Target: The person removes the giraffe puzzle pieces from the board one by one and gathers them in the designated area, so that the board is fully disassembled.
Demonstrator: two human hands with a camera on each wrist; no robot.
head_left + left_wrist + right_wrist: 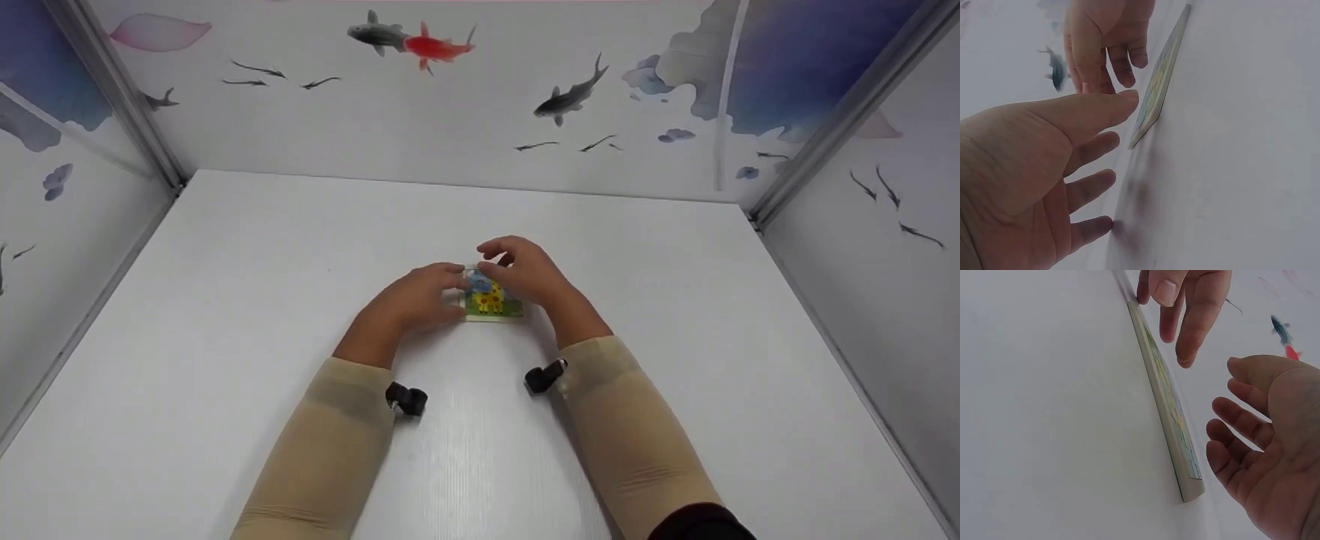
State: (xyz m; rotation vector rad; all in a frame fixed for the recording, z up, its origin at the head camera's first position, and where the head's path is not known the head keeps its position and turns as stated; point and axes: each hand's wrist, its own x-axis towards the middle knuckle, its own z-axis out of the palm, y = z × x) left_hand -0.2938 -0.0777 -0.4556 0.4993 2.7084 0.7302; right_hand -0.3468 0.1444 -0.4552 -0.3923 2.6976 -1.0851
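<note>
A small square jigsaw puzzle (491, 301), with a yellow giraffe on green and blue in a pale tray, lies flat on the white table. My left hand (421, 298) is at its left side, fingers spread and fingertips right at the tray's edge. Above the upper right part hovers my right hand (531, 271), its fingers loosely bent with nothing between them. In the right wrist view the puzzle's near edge (1157, 391) shows the tray's thickness and thin seams between pieces. Part of the picture's top is hidden by the hands in the head view.
The white table (225, 300) reaches to a back wall (450, 127) printed with fish. Side walls with metal corner posts (124, 90) stand left and right. A small black camera (407, 400) sits on the left sleeve, another camera (545, 376) on the right.
</note>
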